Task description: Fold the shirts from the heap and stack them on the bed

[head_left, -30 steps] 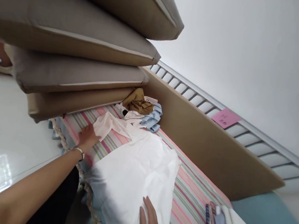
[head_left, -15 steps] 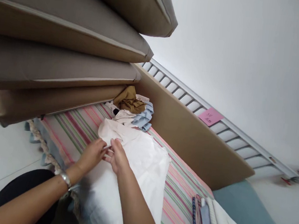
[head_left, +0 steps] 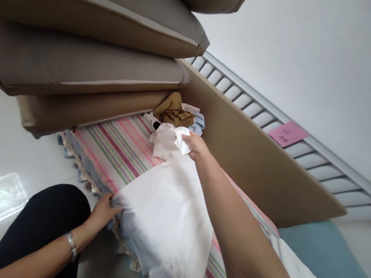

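A white garment (head_left: 167, 212), perhaps a shirt, is spread over a striped cover (head_left: 112, 144). My left hand (head_left: 103, 212) is closed at the garment's near left edge, beside the fringed border; it wears a silver bracelet. Farther off, my right hand (head_left: 198, 147) pinches a small white end of the cloth, slightly raised, with the thumb on top. Whether that end is a cuff or a collar I cannot tell. Just beyond it lies a crumpled pile of clothes, with a brown garment (head_left: 173, 111) on top and a light blue garment (head_left: 199, 123) at its right side.
Thick grey-brown cushions (head_left: 90, 65) are stacked at the left and overhang the far end. A tan board (head_left: 253, 150) leans along a grey metal rail (head_left: 291, 137) bearing a pink note (head_left: 288, 133). White folded cloth (head_left: 303, 275) and a teal surface (head_left: 326, 251) are at right.
My hands were together over the white garment and are now apart. The left has moved down to its edge, the right forward and up with a white end. The view has shifted a little.
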Available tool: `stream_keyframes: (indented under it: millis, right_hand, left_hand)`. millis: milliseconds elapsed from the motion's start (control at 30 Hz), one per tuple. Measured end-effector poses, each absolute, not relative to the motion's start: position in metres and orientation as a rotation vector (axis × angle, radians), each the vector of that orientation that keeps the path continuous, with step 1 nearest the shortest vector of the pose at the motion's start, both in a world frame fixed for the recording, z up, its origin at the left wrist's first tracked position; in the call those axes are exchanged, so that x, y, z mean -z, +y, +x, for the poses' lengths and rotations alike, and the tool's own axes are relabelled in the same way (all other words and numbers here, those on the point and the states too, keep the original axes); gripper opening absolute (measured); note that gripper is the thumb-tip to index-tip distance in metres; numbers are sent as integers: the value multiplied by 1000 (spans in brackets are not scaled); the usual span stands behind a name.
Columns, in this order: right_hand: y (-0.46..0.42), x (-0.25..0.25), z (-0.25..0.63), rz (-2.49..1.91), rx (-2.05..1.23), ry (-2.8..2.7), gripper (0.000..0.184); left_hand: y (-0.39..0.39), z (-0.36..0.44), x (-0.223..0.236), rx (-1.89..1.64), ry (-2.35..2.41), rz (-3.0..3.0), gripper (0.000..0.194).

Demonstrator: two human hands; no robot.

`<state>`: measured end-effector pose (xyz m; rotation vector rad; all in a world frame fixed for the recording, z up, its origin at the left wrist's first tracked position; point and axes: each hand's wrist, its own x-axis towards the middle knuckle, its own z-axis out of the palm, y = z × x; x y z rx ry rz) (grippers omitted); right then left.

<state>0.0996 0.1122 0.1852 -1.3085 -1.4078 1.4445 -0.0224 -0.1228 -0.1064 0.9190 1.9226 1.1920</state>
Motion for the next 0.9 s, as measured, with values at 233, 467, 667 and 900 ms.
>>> stream_keyframes:
  millis: [233, 467, 667, 900]
  right_hand:
    - [118, -223, 102, -1303, -1302, -1473, 24]
    - [123, -252, 119, -1208, -1202, -1358, 25]
    - [130, -288, 160, -1215, -1058, -1221, 29]
    - [115, -314, 219, -1265, -964, -1186, 26]
  left_hand:
    - [-126, -35, 80, -898, 1825, 1081, 30]
    - [-160, -13, 17, -937, 1778, 1498, 26]
    - [-166, 31, -28, -676, 1684, 1792, 22]
    - [-166, 78, -29, -407, 1507, 1913, 22]
